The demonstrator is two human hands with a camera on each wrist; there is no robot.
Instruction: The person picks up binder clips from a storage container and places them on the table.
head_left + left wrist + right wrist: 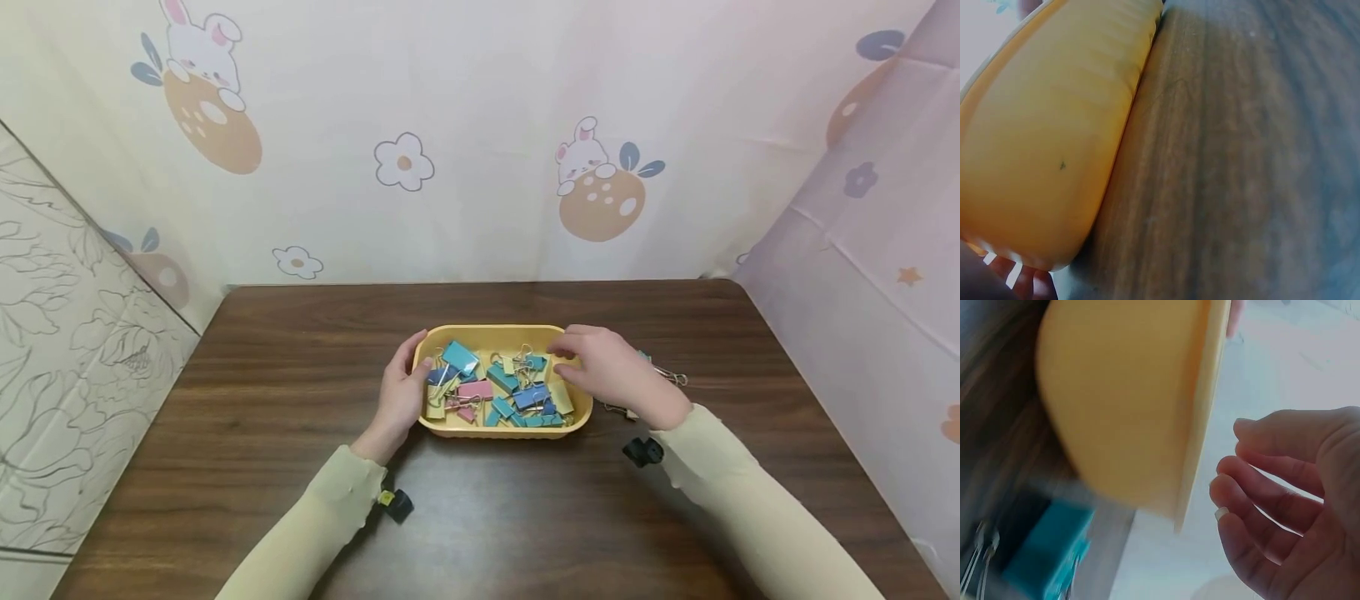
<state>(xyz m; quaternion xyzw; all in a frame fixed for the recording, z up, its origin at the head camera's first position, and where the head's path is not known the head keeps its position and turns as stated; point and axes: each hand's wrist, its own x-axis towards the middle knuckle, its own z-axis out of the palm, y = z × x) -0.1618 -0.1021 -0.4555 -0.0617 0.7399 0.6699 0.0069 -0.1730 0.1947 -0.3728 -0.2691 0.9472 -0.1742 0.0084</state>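
A yellow plastic basket (480,432) holds several binder clips in teal, blue, pink and yellow, among them a large teal binder clip (461,357) at its left. At the basket's left end my left hand (397,396) grips the wall, the thumb over the rim and the fingers outside. My right hand (606,367) hovers over the right end with its fingers loosely bent. In the right wrist view nothing shows between these fingertips (1222,514). The left wrist view shows the basket's outer wall (1054,144) close up, fingertips at its lower left end.
More binder clips lie on the table just right of the basket, partly hidden by my right arm, including a teal binder clip (1050,547). The brown wooden table (262,467) meets a printed curtain (480,225) at its back edge.
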